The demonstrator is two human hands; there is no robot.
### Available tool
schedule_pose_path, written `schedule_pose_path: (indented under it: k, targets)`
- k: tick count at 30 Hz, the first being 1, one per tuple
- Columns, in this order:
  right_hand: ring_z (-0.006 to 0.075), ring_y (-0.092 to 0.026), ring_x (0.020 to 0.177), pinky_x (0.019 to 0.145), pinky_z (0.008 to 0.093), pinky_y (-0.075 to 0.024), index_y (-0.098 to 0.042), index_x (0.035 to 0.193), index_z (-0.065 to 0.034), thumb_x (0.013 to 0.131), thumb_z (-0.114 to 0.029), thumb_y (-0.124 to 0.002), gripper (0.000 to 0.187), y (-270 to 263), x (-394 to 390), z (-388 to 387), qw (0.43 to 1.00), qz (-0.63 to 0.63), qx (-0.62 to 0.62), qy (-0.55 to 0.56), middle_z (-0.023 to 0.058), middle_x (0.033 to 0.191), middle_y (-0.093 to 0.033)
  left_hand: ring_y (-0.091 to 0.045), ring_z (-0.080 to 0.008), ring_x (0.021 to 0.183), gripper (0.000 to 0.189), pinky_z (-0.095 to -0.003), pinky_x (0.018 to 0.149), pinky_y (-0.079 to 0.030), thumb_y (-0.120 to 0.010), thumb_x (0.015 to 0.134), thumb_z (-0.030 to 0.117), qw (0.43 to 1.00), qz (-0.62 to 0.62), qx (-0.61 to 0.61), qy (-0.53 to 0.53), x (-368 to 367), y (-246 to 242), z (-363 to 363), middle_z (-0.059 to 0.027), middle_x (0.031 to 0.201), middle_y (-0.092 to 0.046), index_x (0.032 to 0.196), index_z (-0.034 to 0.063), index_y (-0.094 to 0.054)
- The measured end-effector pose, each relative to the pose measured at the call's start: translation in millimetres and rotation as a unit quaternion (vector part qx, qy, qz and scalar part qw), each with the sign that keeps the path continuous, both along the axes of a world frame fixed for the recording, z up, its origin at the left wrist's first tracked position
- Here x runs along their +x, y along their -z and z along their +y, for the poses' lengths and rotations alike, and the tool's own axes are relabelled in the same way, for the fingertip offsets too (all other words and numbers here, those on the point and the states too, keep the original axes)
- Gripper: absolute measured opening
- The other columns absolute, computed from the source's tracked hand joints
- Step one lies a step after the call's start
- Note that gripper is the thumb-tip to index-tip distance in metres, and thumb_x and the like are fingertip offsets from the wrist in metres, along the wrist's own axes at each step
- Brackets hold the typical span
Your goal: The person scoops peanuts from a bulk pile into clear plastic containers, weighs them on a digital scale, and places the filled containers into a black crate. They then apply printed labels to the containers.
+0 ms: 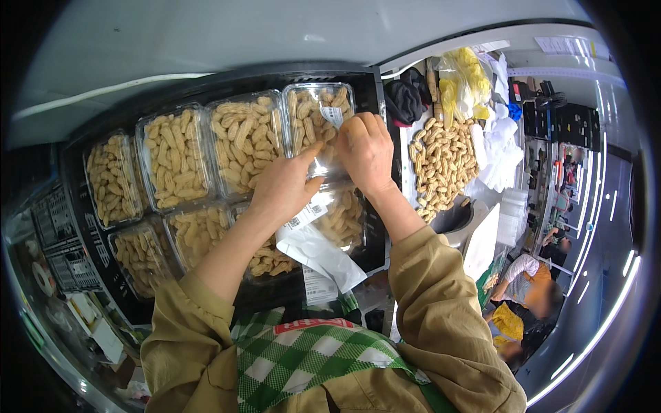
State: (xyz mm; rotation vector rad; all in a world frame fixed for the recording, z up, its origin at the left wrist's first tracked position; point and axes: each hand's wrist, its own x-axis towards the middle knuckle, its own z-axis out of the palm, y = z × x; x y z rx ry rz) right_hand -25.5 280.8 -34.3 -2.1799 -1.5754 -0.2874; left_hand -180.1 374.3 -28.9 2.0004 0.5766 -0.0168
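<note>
Several clear plastic boxes of unshelled peanuts (175, 155) stand in a black plastic crate (379, 232). Over the rear right box (310, 111), my right hand (366, 147) has its fingers curled down beside a small printed label (331, 115); whether the fingertips pinch anything cannot be seen. My left hand (289, 178) reaches onto the near end of the same box, thumb and forefinger apart. A strip of printed labels on white backing paper (320, 253) runs from beneath my left hand over the front boxes and hangs past the crate's near edge; the hand's hold on it is partly hidden.
Loose peanuts (445, 165) lie in a heap right of the crate, beside a metal scoop (454, 214). Behind them are yellow netting (465, 82) and a dark cloth (408, 95). White plastic bags (498, 149) and stacked clear lids (511, 217) lie farther right. Other people work beyond.
</note>
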Motion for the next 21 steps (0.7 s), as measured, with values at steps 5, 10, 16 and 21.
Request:
schedule_pose_path:
  k: [5, 10, 16, 21]
  targets:
    - [0.0269, -0.051, 0.072, 0.063, 0.0376, -0.0429, -0.051, 0.075, -0.0075, 0.062, -0.004, -0.065, 0.019, 1, -5, 3, 1.0, -0.012, -0.007, 0.015, 0.0074, 0.077, -0.051, -0.046, -0.0211, 0.042, 0.059, -0.0359, 0.046, -0.037, -0.067, 0.08, 0.018, 1.0, 0.002, -0.002, 0.004, -2, 3, 2, -0.0087, 0.047, -0.045, 0.135, 0.0084, -0.047]
    - [0.0262, -0.051, 0.073, 0.065, 0.0371, -0.0426, -0.051, 0.074, -0.0083, 0.062, -0.006, -0.065, 0.019, 5, -8, -1, 0.999, -0.022, -0.037, 0.013, 0.0067, 0.077, -0.05, -0.064, -0.0345, 0.064, 0.061, -0.0434, 0.06, -0.052, -0.066, 0.079, 0.016, 0.997, 0.065, -0.013, 0.027, 2, -12, 15, -0.0192, 0.068, -0.063, 0.135, 0.0052, -0.044]
    - [0.0266, -0.052, 0.071, 0.064, 0.0364, -0.0443, -0.053, 0.074, -0.0071, 0.062, -0.002, -0.065, 0.018, 8, -11, -3, 0.999, -0.02, -0.038, 0.002, 0.0072, 0.078, -0.053, -0.061, -0.0301, 0.06, 0.074, -0.0399, 0.059, -0.05, -0.066, 0.076, 0.015, 0.997, 0.063, 0.009, 0.041, 9, -6, 23, -0.0185, 0.066, -0.06, 0.142, 0.0065, -0.033]
    - [0.0269, -0.053, 0.07, 0.063, 0.0358, -0.0448, -0.054, 0.074, -0.0066, 0.061, 0.0, -0.065, 0.018, 11, -12, -4, 0.999, -0.021, -0.039, 0.003, 0.0071, 0.078, -0.055, -0.063, -0.0324, 0.066, 0.08, -0.0412, 0.067, -0.051, -0.064, 0.073, 0.01, 0.996, 0.061, 0.023, 0.064, 19, 6, 31, -0.023, 0.076, -0.062, 0.144, 0.0081, -0.03]
